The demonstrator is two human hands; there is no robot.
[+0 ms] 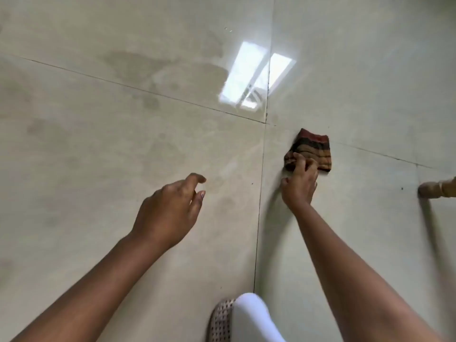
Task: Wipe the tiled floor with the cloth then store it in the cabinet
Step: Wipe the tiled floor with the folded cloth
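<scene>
A small folded cloth (313, 148) with brown, red and black stripes lies flat on the glossy beige tiled floor (123, 144), just right of where the grout lines cross. My right hand (299, 185) reaches down onto the cloth's near edge, its fingers pinching the fabric. My left hand (170, 211) hovers above the floor to the left, palm down, fingers loosely spread and holding nothing. Dull smudges and damp-looking patches mark the tiles at the upper left. No cabinet is in view.
A wooden furniture leg (436, 190) stands at the right edge. My foot in a white sock and perforated slipper (237, 319) is at the bottom centre. A bright window reflection (256, 75) glares on the floor beyond the cloth.
</scene>
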